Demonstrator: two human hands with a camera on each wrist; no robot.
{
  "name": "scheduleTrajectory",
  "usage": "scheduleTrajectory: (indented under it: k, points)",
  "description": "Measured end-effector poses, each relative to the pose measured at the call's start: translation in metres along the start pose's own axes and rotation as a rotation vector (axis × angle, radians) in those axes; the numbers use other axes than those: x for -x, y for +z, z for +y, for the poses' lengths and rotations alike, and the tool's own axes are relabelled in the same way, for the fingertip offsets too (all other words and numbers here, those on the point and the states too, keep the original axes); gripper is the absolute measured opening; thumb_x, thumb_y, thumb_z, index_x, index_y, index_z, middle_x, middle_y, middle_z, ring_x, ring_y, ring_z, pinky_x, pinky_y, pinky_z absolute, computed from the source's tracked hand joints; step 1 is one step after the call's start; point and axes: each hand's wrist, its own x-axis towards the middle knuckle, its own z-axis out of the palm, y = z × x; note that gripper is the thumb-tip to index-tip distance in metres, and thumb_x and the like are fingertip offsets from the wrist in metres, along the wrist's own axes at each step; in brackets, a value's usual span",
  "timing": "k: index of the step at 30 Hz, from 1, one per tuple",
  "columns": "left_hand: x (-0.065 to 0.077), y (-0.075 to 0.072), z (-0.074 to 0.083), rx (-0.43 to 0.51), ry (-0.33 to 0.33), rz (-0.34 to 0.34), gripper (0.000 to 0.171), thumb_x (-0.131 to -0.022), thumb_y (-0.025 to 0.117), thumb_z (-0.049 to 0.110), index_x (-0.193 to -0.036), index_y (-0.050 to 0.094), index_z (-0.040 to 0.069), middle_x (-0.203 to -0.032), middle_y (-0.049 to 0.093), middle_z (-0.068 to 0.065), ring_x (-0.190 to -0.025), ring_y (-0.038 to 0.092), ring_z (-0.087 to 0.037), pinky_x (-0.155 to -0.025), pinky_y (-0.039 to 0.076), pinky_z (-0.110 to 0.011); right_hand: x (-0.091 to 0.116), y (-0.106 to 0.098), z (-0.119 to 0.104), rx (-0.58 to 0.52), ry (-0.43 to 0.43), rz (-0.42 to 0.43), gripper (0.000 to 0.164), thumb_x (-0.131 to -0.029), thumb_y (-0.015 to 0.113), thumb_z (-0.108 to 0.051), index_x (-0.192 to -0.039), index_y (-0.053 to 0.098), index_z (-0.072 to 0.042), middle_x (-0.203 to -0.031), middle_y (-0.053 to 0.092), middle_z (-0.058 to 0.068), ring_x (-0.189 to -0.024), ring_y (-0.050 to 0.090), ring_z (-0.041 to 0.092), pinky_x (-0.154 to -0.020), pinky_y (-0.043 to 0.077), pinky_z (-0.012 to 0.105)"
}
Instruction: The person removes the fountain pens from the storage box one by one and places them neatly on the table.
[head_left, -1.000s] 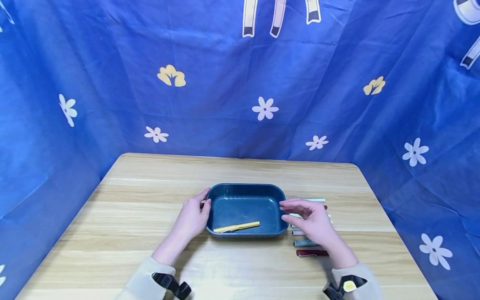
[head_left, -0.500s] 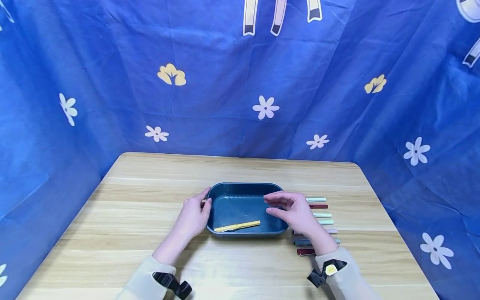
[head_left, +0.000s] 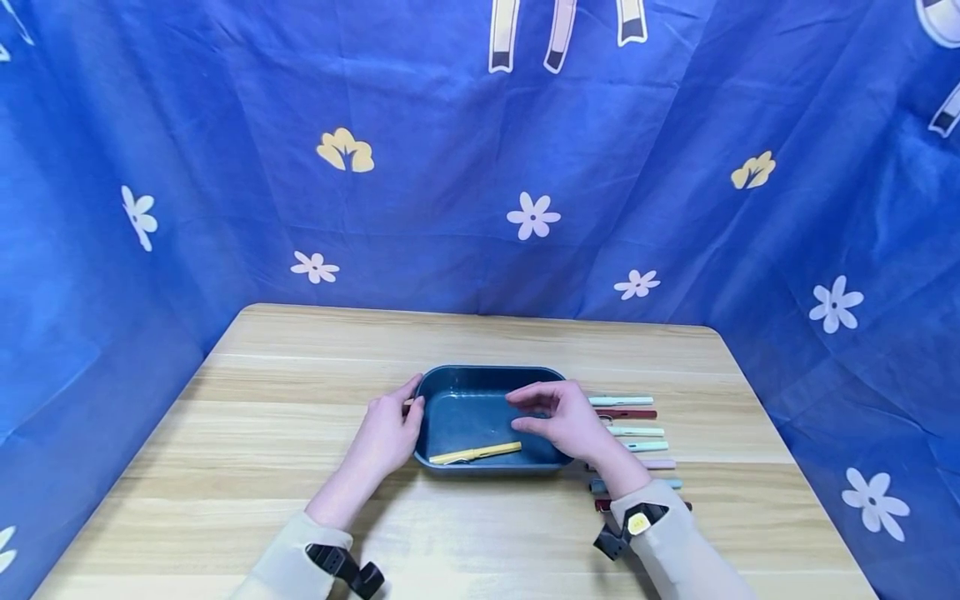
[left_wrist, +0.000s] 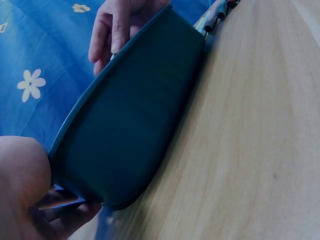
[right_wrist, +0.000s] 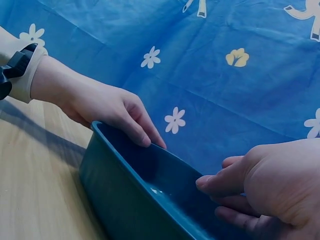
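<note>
A dark teal rectangular bin (head_left: 465, 417) stands on the table. My left hand (head_left: 384, 429) grips its left end, the thumb over the rim and the fingers along the outer wall; the right wrist view shows this hand (right_wrist: 117, 110) too. Near the front wall inside the bin lies a yellow pen (head_left: 476, 453) with a clip. My right hand (head_left: 561, 419) hovers over the right half of the bin, fingers bent loosely and thumb apart, with nothing between them. In the left wrist view the bin's outer wall (left_wrist: 130, 105) hides its inside.
Several pens lie in a row on the wooden table (head_left: 300, 383) right of the bin, among them a dark red pen (head_left: 633, 414) and a pale mint pen (head_left: 637, 432). My right forearm covers part of the row. A blue patterned curtain (head_left: 435, 167) surrounds the table.
My right hand has moved left from the bin's right rim to above its inside, uncovering more of the pens. The left hand, bin and yellow pen have stayed in place.
</note>
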Motion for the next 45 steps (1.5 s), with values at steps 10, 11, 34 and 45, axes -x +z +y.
scheduleTrajectory:
  k: [10,11,34,45]
  points:
    - [0.000,-0.001,0.000,-0.014,-0.004,0.005,0.048,-0.108,0.056,0.013,-0.153,0.052,-0.004,-0.136,0.063,-0.031,-0.118,0.069,-0.040,-0.104,0.053,-0.055,-0.014,0.014,-0.001,-0.036,0.050,-0.087,0.034,-0.089,0.080,0.009,-0.121,0.073,0.012,-0.124,0.069,0.032,-0.114,0.068,0.048,-0.093,0.061,0.032]
    - [0.001,-0.001,0.000,-0.017,-0.005,0.007,0.048,-0.108,0.056,0.013,-0.153,0.052,-0.004,-0.136,0.063,-0.031,-0.118,0.069,-0.039,-0.104,0.053,-0.055,-0.016,0.015,-0.001,-0.021,0.053,-0.096,0.033,-0.089,0.080,0.008,-0.121,0.073,0.012,-0.123,0.070,0.030,-0.113,0.069,0.047,-0.092,0.061,0.031]
    - [0.000,0.000,0.002,-0.015,0.002,0.008,0.047,-0.108,0.057,0.012,-0.152,0.053,-0.005,-0.135,0.064,-0.030,-0.119,0.069,-0.038,-0.103,0.054,-0.054,-0.029,0.034,0.008,0.140,0.116,-0.249,0.033,-0.084,0.087,0.004,-0.116,0.076,0.007,-0.105,0.078,0.015,-0.095,0.076,0.026,-0.084,0.062,0.026]
    - [0.000,0.000,0.001,-0.008,-0.004,0.006,0.047,-0.108,0.056,0.013,-0.152,0.052,-0.005,-0.136,0.063,-0.030,-0.120,0.068,-0.038,-0.104,0.054,-0.054,-0.029,0.040,0.007,0.161,0.145,-0.284,0.036,-0.080,0.086,0.013,-0.113,0.075,0.007,-0.100,0.077,0.012,-0.086,0.072,0.019,-0.076,0.062,0.025]
